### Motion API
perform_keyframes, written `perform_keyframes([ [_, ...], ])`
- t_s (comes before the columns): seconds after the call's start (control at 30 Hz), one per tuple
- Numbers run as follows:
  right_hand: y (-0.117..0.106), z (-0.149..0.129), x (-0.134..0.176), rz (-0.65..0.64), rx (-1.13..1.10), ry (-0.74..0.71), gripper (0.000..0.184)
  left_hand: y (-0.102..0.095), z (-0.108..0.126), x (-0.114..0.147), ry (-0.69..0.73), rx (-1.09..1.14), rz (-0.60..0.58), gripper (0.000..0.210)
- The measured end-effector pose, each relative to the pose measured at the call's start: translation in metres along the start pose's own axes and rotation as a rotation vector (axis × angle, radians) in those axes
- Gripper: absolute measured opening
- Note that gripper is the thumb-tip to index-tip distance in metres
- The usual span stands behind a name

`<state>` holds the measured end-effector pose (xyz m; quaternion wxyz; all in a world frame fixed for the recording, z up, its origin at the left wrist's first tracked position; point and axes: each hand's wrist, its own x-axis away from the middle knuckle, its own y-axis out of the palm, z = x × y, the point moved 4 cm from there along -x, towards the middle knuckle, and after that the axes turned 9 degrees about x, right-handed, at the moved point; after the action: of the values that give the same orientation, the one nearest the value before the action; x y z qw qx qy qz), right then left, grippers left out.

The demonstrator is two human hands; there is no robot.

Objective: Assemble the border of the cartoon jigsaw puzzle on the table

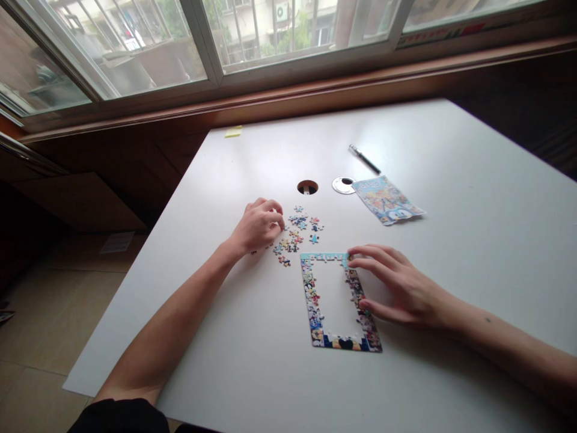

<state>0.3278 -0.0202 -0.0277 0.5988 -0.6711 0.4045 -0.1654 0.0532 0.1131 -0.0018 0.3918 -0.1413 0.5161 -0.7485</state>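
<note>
A rectangular jigsaw puzzle border [308,300] lies on the white table, its joined edge pieces surrounding a bare middle. At its upper left is a loose cluster of small puzzle pieces [295,237] in mixed colours. My left hand [261,225] is at the left side of this cluster, fingers curled inward with the tips near the pieces; whatever may be between them is hidden. My right hand [401,285] lies along the border's right side with fingers apart, fingertips touching the upper right corner and the right edge.
Behind the border lies a crumpled picture sheet [387,199], with a black pen [365,159] beyond it. A silver ring cover [343,185] sits beside a round hole [307,187] in the tabletop. A yellow sticky note [233,131] marks the far left corner, below the window.
</note>
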Motion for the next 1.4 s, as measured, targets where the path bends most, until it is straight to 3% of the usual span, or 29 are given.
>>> perform_keyframes([
  [0.17, -0.001, -0.002, 0.0, 0.006, 0.008, -0.005, 0.055, 0.002, 0.007, 0.001, 0.089, 0.068, -0.033, 0.039],
  [0.37, 0.001, -0.001, 0.0, -0.007, 0.005, -0.008, 0.056, -0.001, 0.002, 0.002, 0.032, -0.023, 0.026, 0.031],
  [0.67, 0.0, -0.001, -0.001, 0.007, -0.001, -0.004, 0.054, 0.008, 0.019, 0.005, 0.173, 0.041, -0.21, 0.046],
  [0.83, 0.0, -0.002, -0.001, 0.001, 0.022, -0.03, 0.056, 0.005, 0.017, 0.006, 0.138, -0.018, -0.127, 0.044],
  [0.97, 0.0, -0.001, 0.0, -0.007, 0.03, -0.033, 0.057, 0.012, 0.017, 0.006, 0.172, -0.033, -0.194, 0.054],
  [1.17, 0.0, -0.001, -0.001, 0.006, 0.01, -0.023, 0.056, 0.016, 0.032, 0.007, 0.18, -0.1, -0.188, 0.049],
  [1.3, -0.001, -0.002, -0.001, 0.009, 0.005, -0.014, 0.055, 0.022, 0.04, 0.009, 0.238, -0.055, -0.275, 0.054],
  [1.4, -0.001, -0.002, 0.0, 0.013, 0.0, -0.017, 0.055, 0.013, 0.032, 0.007, 0.196, -0.04, -0.211, 0.043],
])
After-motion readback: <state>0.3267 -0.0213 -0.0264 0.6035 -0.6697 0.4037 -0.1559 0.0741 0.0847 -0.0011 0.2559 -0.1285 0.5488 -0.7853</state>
